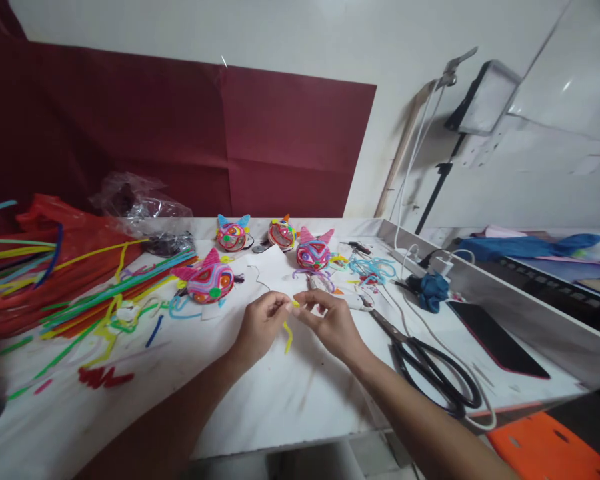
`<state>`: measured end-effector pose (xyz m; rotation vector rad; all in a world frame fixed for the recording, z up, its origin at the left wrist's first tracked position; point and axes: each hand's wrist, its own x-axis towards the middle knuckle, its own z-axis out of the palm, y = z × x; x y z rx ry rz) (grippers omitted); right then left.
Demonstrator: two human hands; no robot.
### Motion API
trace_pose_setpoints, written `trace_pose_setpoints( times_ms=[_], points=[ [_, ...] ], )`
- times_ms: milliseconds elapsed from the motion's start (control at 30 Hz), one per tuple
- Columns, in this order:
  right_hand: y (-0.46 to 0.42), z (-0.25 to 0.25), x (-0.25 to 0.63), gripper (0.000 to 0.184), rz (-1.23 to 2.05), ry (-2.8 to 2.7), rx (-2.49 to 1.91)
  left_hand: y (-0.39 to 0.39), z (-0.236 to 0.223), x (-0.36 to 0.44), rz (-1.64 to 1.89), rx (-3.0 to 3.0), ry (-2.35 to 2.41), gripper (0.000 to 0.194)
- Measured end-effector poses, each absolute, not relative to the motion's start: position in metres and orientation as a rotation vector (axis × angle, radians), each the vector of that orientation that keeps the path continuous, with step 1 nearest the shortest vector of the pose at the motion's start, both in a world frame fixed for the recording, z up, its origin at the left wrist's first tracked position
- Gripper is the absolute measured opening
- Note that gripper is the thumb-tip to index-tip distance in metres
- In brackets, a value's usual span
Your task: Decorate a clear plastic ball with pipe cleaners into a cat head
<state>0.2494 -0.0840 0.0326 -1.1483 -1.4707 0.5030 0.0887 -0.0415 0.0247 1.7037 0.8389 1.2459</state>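
My left hand (pixel 261 325) and my right hand (pixel 331 323) meet over the white table (pixel 280 393), both pinching one short yellow pipe cleaner (pixel 288 335). Its free end hangs down between my hands. Just beyond my fingers lie several round, colourful pipe-cleaner masks with pointed ears: a pink-eared one (pixel 208 280), a blue-eared one (pixel 233 235), an orange one (pixel 281 234) and another pink-eared one (pixel 313 252).
Large black scissors (pixel 425 363) lie right of my right hand, beside a dark phone (pixel 495 340) and a white cable. Loose pipe cleaners (pixel 115 293) and a red plastic bag (pixel 40 267) fill the left side. An orange stool (pixel 545 447) stands at lower right.
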Motion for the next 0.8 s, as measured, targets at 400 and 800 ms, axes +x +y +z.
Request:
trace_pose_setpoints(
  times_ms=[400, 800],
  points=[
    [-0.086, 0.041, 0.256, 0.021, -0.146, -1.932, -1.260, -0.043, 0.023, 0.085, 1.270, 1.929, 0.906, 0.015],
    [-0.081, 0.020, 0.220, 0.023, 0.467, -1.169, -1.123, -0.046, 0.029, 0.090, 1.219, 1.486, 0.848, 0.035]
  ],
)
